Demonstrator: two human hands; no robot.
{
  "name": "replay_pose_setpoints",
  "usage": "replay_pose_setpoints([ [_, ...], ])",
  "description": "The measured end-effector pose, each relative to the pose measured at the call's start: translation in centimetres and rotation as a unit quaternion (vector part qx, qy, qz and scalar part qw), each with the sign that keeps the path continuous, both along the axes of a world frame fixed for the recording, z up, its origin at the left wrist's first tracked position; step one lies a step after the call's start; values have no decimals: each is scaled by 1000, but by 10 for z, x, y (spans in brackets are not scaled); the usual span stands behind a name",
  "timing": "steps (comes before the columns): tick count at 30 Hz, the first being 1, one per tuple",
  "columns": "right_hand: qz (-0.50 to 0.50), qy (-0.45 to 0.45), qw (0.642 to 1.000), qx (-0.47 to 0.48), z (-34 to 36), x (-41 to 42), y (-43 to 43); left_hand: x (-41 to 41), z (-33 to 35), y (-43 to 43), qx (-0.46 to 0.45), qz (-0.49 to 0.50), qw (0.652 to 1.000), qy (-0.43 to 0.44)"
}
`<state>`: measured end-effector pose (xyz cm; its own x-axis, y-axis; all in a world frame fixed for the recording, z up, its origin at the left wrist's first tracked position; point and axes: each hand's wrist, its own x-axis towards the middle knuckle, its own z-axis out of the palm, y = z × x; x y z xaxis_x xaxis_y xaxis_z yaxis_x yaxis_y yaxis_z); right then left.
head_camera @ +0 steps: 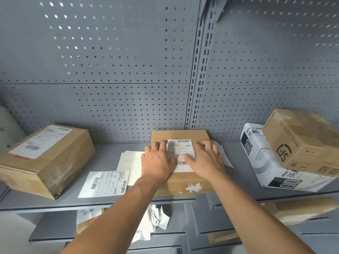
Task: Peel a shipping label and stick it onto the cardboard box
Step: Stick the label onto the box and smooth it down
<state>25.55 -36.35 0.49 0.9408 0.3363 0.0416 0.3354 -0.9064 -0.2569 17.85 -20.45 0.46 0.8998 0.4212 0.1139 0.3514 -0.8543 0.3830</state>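
Note:
A flat brown cardboard box (183,135) lies on the grey shelf in the middle. A white shipping label (180,149) with barcodes lies flat on its top. My left hand (156,161) rests palm down on the label's left side, fingers spread. My right hand (207,159) presses flat on the label's right side, thumb over the lower part. Neither hand grips anything. The hands hide the label's side edges.
Another printed label (106,183) and blank backing sheets (131,162) lie left of the box. A larger labelled box (45,158) sits at far left. A white carton (266,162) with a brown box (302,142) on it stands right. Crumpled paper (152,222) lies below the shelf (110,202).

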Motion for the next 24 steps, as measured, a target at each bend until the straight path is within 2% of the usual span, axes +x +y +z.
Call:
replay_pose_setpoints([
  [5, -1, -11, 999, 34, -1, 2, -3, -4, 5, 1, -14, -10, 1000, -4],
  [13, -12, -32, 999, 39, -1, 1, -3, -5, 4, 5, -51, -8, 998, -38],
  [19, 5, -22, 1000, -5, -2, -4, -3, -5, -1, 5, -17, -24, 999, -12],
  [24, -1, -22, 1000, 13, -2, -1, -3, -3, -3, 6, -25, -15, 999, -23],
])
